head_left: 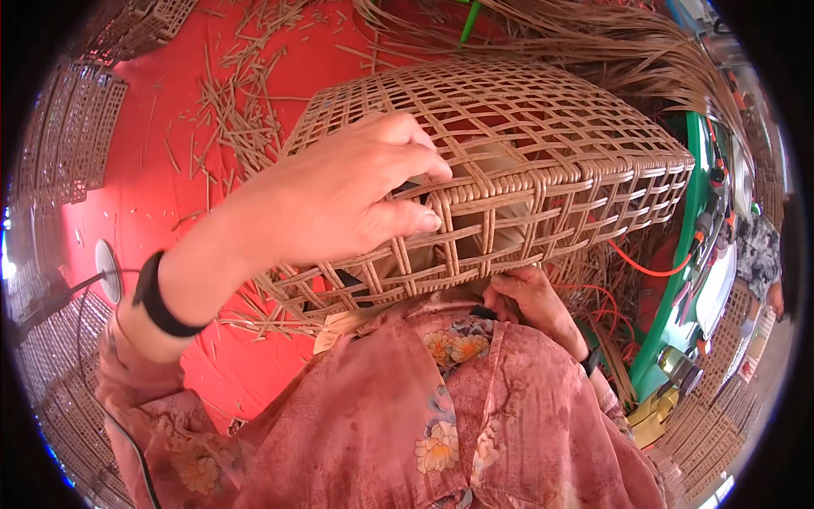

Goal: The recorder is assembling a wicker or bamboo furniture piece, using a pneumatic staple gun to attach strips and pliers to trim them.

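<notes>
A brown woven basket (543,102) of flat strands in an open lattice lies tilted across my lap, one corner pointing right. Along its near upper edge runs a tightly wrapped rim section (483,193). My left hand (356,191) reaches over the basket's left part, thumb and fingers bent around the end of that wrapped stretch. Below the basket's lower edge, close to my body, is my right hand (532,299). Its fingers are curled together, and whatever they hold is hidden. A dark band circles my left wrist.
Cut strand pieces (242,97) litter the red floor covering (174,161). A bundle of long brown strands (585,38) lies at the far right. Beside me on the right stands a green-edged table (657,348) with tools and an orange cord (649,270). Woven pieces (80,127) are stacked at left.
</notes>
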Action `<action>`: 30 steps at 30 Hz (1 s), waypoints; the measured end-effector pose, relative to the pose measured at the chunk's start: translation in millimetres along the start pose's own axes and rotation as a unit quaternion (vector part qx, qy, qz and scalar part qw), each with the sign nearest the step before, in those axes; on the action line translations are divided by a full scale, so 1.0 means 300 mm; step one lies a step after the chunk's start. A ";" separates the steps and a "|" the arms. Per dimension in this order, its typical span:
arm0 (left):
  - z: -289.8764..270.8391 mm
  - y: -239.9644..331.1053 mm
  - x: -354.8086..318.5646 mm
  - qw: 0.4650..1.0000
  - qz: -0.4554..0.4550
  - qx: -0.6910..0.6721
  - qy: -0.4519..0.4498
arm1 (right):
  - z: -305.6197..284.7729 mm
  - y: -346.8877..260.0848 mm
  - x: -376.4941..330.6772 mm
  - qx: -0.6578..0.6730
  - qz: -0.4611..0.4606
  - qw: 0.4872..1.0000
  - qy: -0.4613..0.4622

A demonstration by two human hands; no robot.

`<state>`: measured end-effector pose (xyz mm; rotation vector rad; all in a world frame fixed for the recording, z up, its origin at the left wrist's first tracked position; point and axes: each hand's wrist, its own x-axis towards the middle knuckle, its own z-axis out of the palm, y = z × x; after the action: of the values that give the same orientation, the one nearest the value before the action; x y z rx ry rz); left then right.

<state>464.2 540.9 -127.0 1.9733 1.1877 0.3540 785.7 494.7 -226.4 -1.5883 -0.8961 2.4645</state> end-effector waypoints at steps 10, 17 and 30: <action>-0.155 -0.102 0.219 0.982 -0.112 -0.073 -0.131 | 0.069 -0.135 0.091 0.004 -0.181 0.983 0.024; -0.194 -0.121 0.243 0.966 -0.152 -0.106 -0.181 | 0.161 -0.202 0.358 0.070 -0.423 0.896 -0.116; -0.186 -0.139 0.207 0.987 -0.063 -0.092 -0.114 | 0.216 -0.291 0.372 0.070 -0.355 0.923 -0.132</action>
<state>438.1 630.5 -131.4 1.7202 1.0854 0.1604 657.8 579.6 -253.4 -0.6971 -1.0574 2.1490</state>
